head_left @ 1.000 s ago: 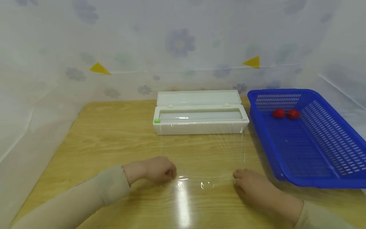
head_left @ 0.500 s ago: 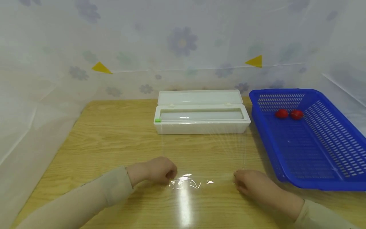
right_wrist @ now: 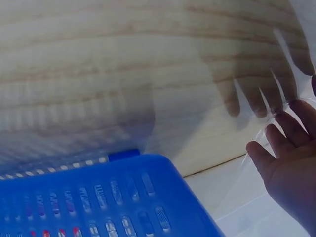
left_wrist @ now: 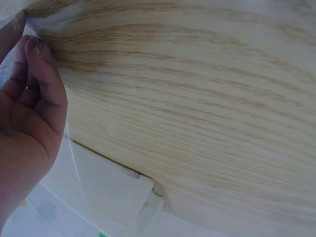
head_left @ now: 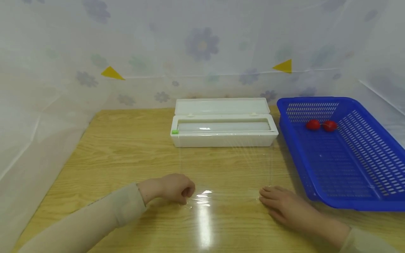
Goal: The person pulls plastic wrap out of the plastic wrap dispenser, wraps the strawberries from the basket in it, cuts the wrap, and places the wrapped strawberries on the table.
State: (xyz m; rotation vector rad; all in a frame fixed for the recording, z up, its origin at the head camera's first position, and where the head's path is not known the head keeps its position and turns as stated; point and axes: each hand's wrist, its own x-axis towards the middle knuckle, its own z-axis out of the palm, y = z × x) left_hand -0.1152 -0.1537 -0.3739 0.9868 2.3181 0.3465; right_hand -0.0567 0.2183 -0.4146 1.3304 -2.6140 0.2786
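Note:
A sheet of clear cling film (head_left: 221,175) stretches toward me from an open white cling film dispenser (head_left: 224,140), its roll (head_left: 227,127) showing in the slot. My left hand (head_left: 177,188) pinches the sheet's near left corner between thumb and fingertips; in the left wrist view a film edge runs down from those fingers (left_wrist: 44,66). At the near right corner lies my right hand (head_left: 288,207), its fingers extended and spread. In the right wrist view, those fingers (right_wrist: 291,131) touch the film's edge, with the thumb mostly cut off by the frame.
A blue plastic basket (head_left: 303,168) stands to the right, holding two red round fruits (head_left: 330,125) near its back. The dispenser's lid (head_left: 221,106) leans back behind the slot. A flower-printed curtain (head_left: 202,63) borders the wooden table (head_left: 120,147).
My right hand's fingers have gone from curled at the film's corner to straightened and spread. My left hand keeps its pinch in nearly the same place. Glints on the film have shifted.

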